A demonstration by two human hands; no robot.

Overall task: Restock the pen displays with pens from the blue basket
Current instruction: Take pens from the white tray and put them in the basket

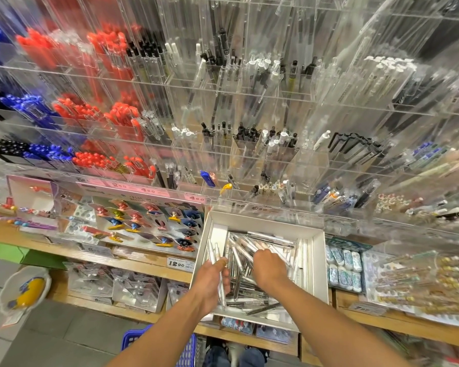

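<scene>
Your left hand (214, 280) gripped a small bundle of clear-barrelled pens (217, 263), thumb curled over them, holding them upright along the left inner edge of the shallow white cardboard box (319, 260). Your right hand (269, 266) reached into the middle of that box, knuckles up and fingers curled down into the loose heap of clear and silver pens (243, 282); the fingertips were buried among them, so I cannot tell whether they had closed on any pen.

The box sat on the wooden shelf surface (141, 266), just below the lowest row of the tall clear acrylic pen display (249, 115). The display's compartments held red pens (117, 115) and blue pens (35, 107) on the left, and black, white and clear ones through the middle and right.

The blue plastic mesh basket (187, 350) stood on the floor beneath your left forearm, near your feet, only partly visible; its contents could not be seen.

Left of the box lay a tilted card of small figurine toppers (149, 226), with a white price tag reading 12.90 (176, 264) on the shelf edge below it. Packs of teal-and-white erasers (343, 268) lay just to the right of the box.
</scene>
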